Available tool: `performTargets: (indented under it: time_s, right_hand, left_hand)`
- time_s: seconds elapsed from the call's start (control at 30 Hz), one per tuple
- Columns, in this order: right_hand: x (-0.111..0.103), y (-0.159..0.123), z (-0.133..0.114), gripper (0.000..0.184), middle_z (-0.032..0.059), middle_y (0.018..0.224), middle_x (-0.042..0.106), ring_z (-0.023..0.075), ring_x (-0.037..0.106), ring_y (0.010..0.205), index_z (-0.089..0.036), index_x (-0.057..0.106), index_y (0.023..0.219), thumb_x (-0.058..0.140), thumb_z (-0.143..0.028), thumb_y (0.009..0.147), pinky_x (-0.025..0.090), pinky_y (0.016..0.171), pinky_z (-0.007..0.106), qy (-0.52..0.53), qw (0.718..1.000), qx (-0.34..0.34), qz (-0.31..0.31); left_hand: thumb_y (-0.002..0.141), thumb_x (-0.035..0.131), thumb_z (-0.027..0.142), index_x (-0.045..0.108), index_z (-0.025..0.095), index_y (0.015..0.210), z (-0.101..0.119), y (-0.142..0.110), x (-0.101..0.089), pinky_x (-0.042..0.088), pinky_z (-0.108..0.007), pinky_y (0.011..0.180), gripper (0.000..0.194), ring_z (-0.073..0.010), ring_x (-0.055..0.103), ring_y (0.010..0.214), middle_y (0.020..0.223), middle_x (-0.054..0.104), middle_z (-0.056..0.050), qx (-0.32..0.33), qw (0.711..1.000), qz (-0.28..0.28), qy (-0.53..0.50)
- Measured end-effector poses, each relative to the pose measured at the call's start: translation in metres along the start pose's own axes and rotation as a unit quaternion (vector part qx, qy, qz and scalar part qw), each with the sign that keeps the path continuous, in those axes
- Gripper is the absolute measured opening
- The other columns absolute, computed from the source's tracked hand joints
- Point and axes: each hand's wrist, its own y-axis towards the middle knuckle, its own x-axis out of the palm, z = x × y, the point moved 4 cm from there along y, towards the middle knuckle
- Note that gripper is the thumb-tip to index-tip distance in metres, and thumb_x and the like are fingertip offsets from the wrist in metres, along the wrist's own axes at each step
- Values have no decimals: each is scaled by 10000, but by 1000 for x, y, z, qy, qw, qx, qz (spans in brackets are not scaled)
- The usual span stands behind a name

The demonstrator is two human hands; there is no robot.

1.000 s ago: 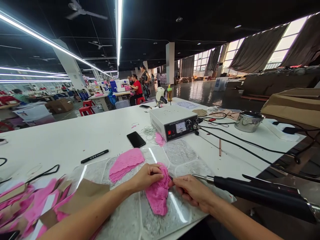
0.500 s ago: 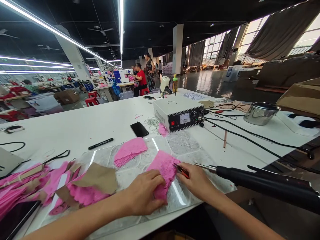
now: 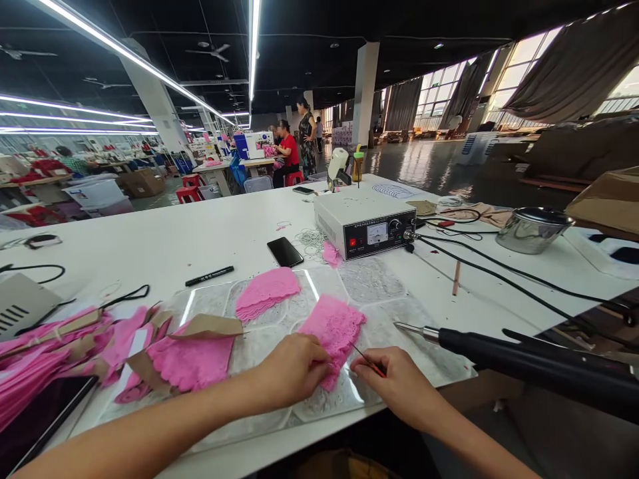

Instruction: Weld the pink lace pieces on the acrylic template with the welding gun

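A pink fabric piece with a lacy, perforated edge (image 3: 333, 326) lies on the clear plastic sheet (image 3: 259, 356) in front of me. My left hand (image 3: 294, 369) is closed at its left lower side, fingers curled together and pinching the fabric's edge. In my right hand (image 3: 399, 382) is a thin, dark pointed tool with an orange-red handle (image 3: 377, 367). Its tip reaches the lacy right edge; most of the handle is hidden by the fingers. A neat stack of pink scalloped pieces (image 3: 267, 293) lies just behind.
A long black handpiece with a metal tip (image 3: 499, 346) juts in from the right, near my right hand. Behind stands a control box (image 3: 369, 226) with cables. A phone (image 3: 284, 252), a marker (image 3: 210, 275) and pink bundles with brown paper (image 3: 194, 352) lie around.
My right hand and its tool have drawn down and slightly right from the lacy edge. My left hand's fingers have curled in tighter. The brown paper at left has folded back, showing more pink fabric.
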Motion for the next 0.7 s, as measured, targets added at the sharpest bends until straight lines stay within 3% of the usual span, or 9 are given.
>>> performTargets:
  time_s: [0.1,0.2,0.47,0.7]
  right_hand:
    - [8,2,-3,396,-43,543,215,99,223,543,-202,278,521,452,-427,797,163,523,279,5,1000,7,-23]
    - [14,5,-5,407,-47,542,184,92,191,533,-205,244,522,442,-429,798,137,513,283,2,999,8,-36]
    - [19,10,-9,377,-50,543,241,93,234,540,-205,330,543,446,-474,780,172,508,268,18,999,26,-39]
    - [25,18,-9,353,-51,564,259,95,256,567,-203,336,550,487,-462,737,190,528,268,14,1000,21,6]
  left_hand:
    - [761,518,121,394,150,465,-5,2,-2,259,-232,517,322,-89,378,511,485,387,36,-32,998,1,-55]
    - [728,476,120,239,162,462,-8,3,-4,180,-247,465,359,-71,218,465,472,224,50,-53,993,-5,-103]
    - [688,430,152,233,174,452,-8,4,-9,144,-250,438,308,-67,168,458,450,195,57,-100,980,-30,-167]
    - [693,410,187,286,185,462,-15,6,-5,153,-258,455,262,-75,198,467,464,242,58,-88,966,-38,-241]
